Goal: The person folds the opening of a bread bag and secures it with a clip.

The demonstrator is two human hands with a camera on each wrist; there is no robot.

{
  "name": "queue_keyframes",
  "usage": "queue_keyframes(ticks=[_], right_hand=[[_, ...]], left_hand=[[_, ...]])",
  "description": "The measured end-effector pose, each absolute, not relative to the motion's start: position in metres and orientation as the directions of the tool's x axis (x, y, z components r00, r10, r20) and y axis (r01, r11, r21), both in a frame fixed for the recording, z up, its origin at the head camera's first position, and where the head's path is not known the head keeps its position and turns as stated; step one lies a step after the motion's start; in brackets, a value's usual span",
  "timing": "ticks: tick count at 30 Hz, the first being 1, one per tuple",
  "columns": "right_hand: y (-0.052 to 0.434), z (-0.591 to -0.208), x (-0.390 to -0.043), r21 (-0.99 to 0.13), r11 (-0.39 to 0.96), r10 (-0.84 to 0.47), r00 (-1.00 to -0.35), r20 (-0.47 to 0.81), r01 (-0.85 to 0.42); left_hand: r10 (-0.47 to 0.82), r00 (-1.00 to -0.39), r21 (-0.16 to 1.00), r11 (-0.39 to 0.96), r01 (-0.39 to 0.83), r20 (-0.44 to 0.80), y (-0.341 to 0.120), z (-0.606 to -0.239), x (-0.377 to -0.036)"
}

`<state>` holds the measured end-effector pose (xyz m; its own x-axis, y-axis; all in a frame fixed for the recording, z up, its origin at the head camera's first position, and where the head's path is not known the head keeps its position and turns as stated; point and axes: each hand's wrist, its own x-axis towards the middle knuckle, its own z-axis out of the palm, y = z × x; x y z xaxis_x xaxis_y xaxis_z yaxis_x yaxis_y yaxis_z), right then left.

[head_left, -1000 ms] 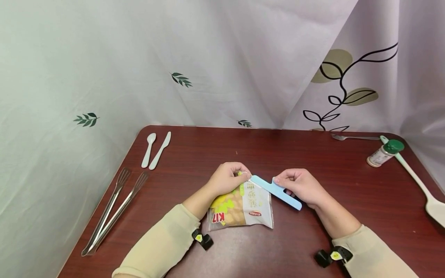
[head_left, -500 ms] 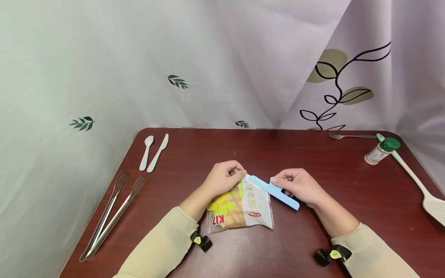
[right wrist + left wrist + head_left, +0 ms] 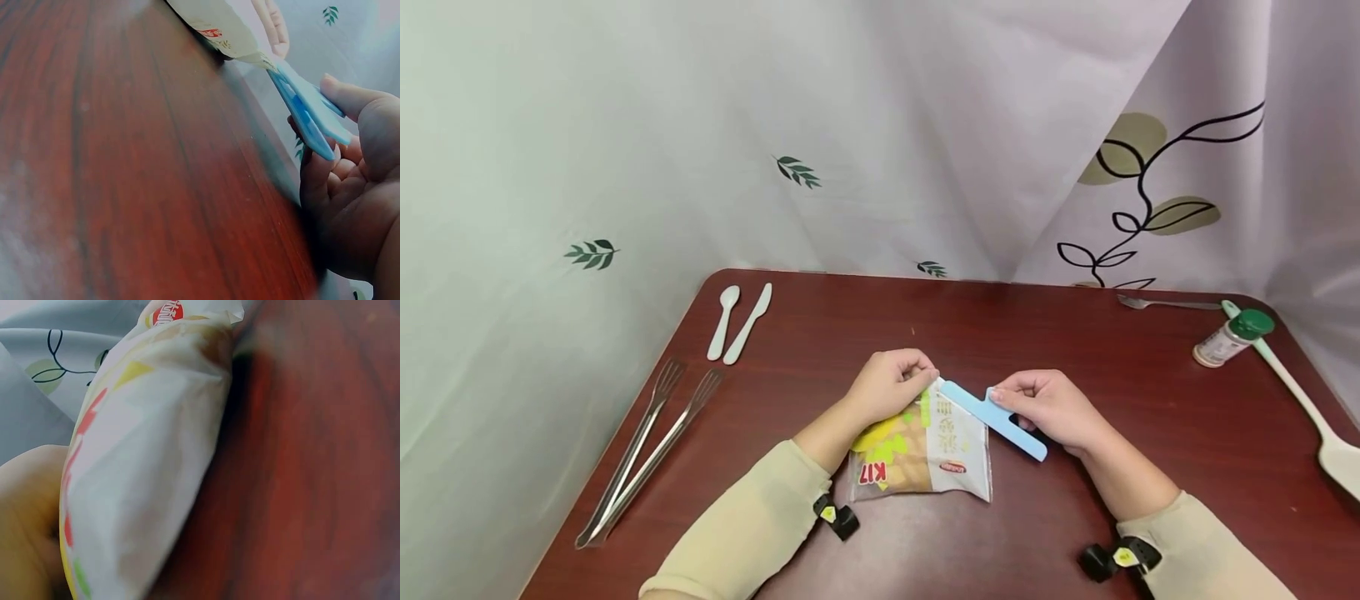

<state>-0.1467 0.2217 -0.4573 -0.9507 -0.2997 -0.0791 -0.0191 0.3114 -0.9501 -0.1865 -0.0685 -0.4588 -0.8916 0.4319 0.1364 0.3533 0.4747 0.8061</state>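
Note:
A printed plastic snack bag (image 3: 910,458), yellow, white and partly see-through, is held a little tilted over the table. My left hand (image 3: 887,385) pinches its upper edge near the corner. In my right hand (image 3: 1048,404) is a light blue bag clip (image 3: 996,419), pinched at its grip between thumb and fingers. The clip slants along the bag's upper right edge, its far end close to my left fingertips. From the right wrist view, the clip (image 3: 306,109) shows two arms slightly apart, with the bag's edge at its far end. The bag (image 3: 144,450) fills much of the left wrist view.
On the left of the dark red table (image 3: 820,325) lie a white spoon (image 3: 724,323), a white knife (image 3: 748,325) and metal tongs (image 3: 643,458). At the right are a fork (image 3: 1168,302), a green-capped seasoning bottle (image 3: 1232,337) and a long-handled white turner (image 3: 1292,383).
Both hands keep their grips, and the clip stays at the bag's edge with almost no movement. The head view shifts slightly between frames.

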Motion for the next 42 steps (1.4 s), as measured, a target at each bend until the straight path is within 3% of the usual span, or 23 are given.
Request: queue_keyframes(ticks=[13,18,23,29,42], right_hand=[[0.218,-0.453,-0.143,-0.961,0.277,-0.303,-0.949,-0.084,-0.003],[0.217,-0.452,-0.143,-0.959,0.284,-0.291,-0.953,-0.089,0.003],[0.216,-0.453,-0.144,-0.959,0.285,-0.288,-0.953,-0.093,0.007],[0.216,-0.452,-0.142,-0.957,0.290,-0.284,-0.954,-0.096,0.010],[0.215,-0.453,-0.143,-0.944,0.329,-0.258,-0.963,-0.078,-0.011]], left_hand=[[0.405,-0.904,0.806,0.485,0.339,0.137,-0.061,-0.458,-0.179],[0.440,-0.895,0.777,0.537,0.328,0.075,-0.069,-0.445,-0.187],[0.516,-0.856,0.750,0.568,0.339,-0.004,-0.089,-0.436,-0.197],[0.610,-0.792,0.778,0.513,0.363,-0.033,-0.095,-0.446,-0.202],[0.540,-0.842,0.847,0.441,0.296,0.014,-0.083,-0.452,-0.195]])
